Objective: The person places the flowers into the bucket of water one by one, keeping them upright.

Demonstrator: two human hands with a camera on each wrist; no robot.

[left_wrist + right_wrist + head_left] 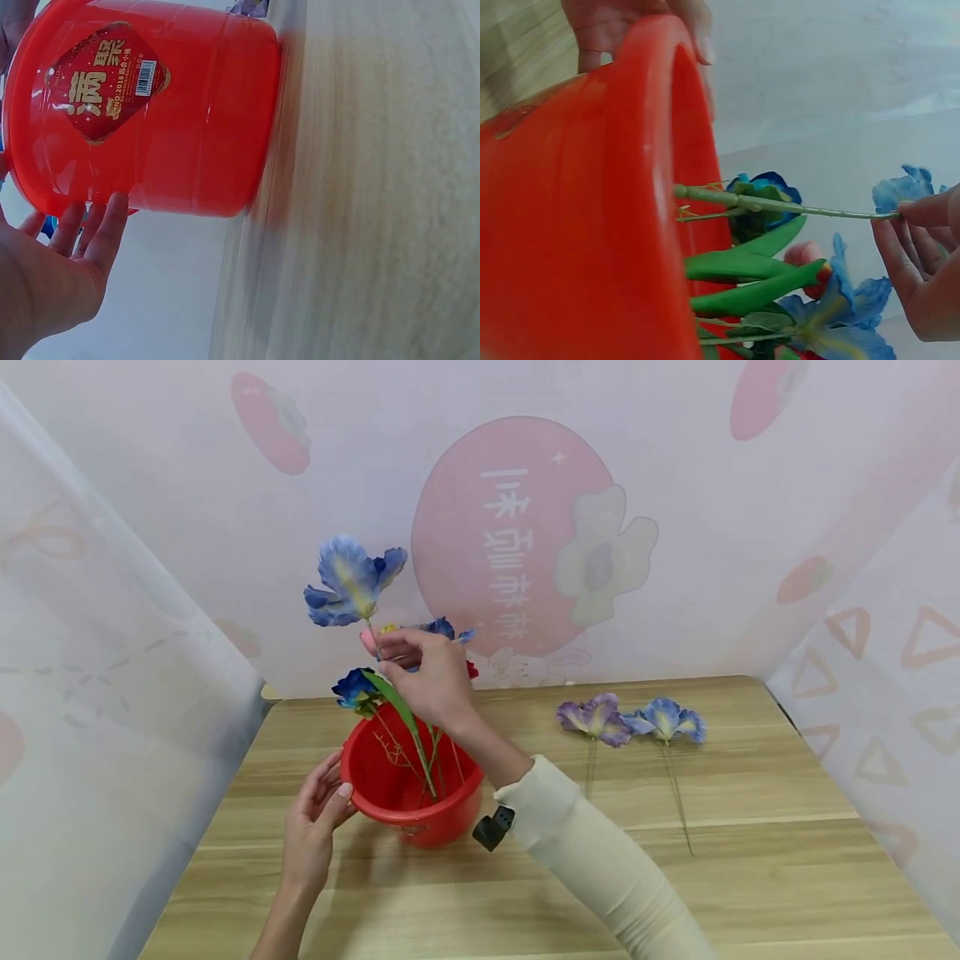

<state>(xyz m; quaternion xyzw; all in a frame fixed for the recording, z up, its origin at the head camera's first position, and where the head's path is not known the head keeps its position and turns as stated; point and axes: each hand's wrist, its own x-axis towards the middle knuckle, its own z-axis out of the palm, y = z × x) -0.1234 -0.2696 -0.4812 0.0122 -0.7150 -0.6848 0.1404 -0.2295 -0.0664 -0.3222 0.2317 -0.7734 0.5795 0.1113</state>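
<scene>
My right hand (431, 681) pinches the thin stem of a blue artificial iris (351, 583) just below its petals. The bloom stands upright above a red bucket (420, 827), and its stem (810, 210) runs down into the mouth. With thumb and fingers at the rim, my left hand (52, 277) holds the bucket's left side. Other artificial flowers lean inside: a dark blue bloom (355, 687), a pink bud (804, 253), another blue iris (847, 315) and green leaves (757, 289). The right hand partly hides these flowers in the head view.
Right of the bucket, a purple iris (596, 720) and a blue iris (666, 722) lie on the wooden table (750, 877), stems toward the near edge. A printed pale backdrop (690, 443) rises behind the table. A small black device (493, 828) is on the right wrist.
</scene>
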